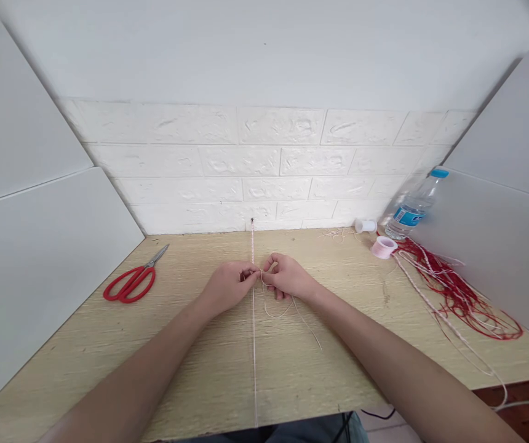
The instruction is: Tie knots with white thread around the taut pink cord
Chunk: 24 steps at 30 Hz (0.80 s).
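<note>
A pale cord (254,344) runs straight from a small dark hole at the foot of the wall to the table's front edge. Its far stretch is a pink-and-white braid (252,243). My left hand (233,283) lies over the cord, thumb and forefinger pinched together at its right side. Close against those fingertips, my right hand (285,277) pinches a thin cream thread (308,329), whose loose loop and tail hang down to the right on the table. What exactly sits between the left fingertips is too small to make out fully, but the thread passes there.
Red-handled scissors (138,275) lie at the left. To the right are a white spool (365,226), a pink spool (384,247), a water bottle (412,206) and a tangle of red cords (461,289). White panels (56,258) border both sides.
</note>
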Motion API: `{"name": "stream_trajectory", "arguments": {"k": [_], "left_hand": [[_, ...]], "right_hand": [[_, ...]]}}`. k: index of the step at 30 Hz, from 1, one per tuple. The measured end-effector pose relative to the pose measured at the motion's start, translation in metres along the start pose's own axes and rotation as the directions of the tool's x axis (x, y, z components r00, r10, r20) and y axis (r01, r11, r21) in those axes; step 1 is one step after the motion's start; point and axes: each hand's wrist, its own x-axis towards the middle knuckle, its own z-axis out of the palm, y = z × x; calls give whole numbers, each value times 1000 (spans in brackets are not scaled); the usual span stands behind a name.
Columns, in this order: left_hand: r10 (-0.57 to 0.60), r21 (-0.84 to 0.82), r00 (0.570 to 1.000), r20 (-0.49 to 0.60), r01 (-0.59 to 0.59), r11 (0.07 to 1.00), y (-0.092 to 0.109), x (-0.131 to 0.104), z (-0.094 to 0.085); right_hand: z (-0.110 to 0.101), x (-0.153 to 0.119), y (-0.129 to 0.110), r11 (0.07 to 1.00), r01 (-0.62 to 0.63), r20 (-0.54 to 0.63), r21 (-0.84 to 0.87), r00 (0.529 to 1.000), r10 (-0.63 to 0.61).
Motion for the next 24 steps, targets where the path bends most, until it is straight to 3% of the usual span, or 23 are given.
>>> {"name": "stream_trajectory", "arguments": {"k": [16,24], "left_hand": [[1,55,1000,0,-1,999,-4,0,2],[-3,70,1000,2,3,998,6,-2,0]], "right_hand": [[-2,2,-1,999,-25,38,-35,999,27],[0,0,-3,997,-14,5,-73,1000,14]]}}
